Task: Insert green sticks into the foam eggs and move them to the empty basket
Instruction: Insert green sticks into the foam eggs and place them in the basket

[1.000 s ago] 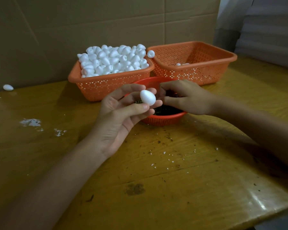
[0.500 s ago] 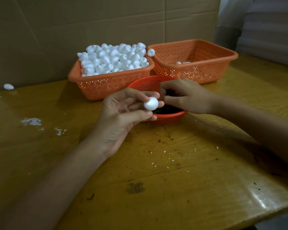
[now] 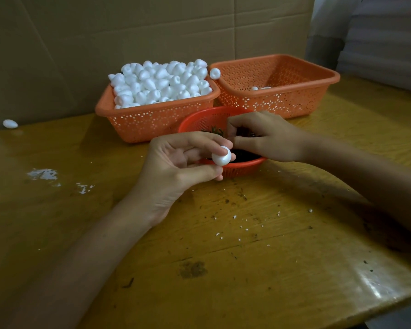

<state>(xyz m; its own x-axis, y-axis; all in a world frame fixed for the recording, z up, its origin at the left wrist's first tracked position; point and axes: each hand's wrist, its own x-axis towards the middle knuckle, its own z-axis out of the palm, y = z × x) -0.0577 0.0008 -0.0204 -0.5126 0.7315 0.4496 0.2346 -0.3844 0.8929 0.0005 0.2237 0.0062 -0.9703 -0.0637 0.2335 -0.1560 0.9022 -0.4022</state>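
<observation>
Egg (image 3: 221, 156) sits at the centre of the frame, pinched between the thumb and fingertips of my left hand (image 3: 176, 169), just in front of the near rim of the red bowl (image 3: 237, 168). My right hand (image 3: 266, 136) is to the right of it, fingers curled down among the dark sticks (image 3: 215, 131) in that bowl; whether they have one pinched I cannot tell. To do this well I'd lift a single stick, grip it close to its tip so it doesn't bend, turn the egg so one end faces it, and push straight along the long axis, gently, since foam likely crumbles. Finished eggs go to the right basket (image 3: 294, 100) at upper right, which holds only a few; the full basket (image 3: 152, 119) stands left of it.
</observation>
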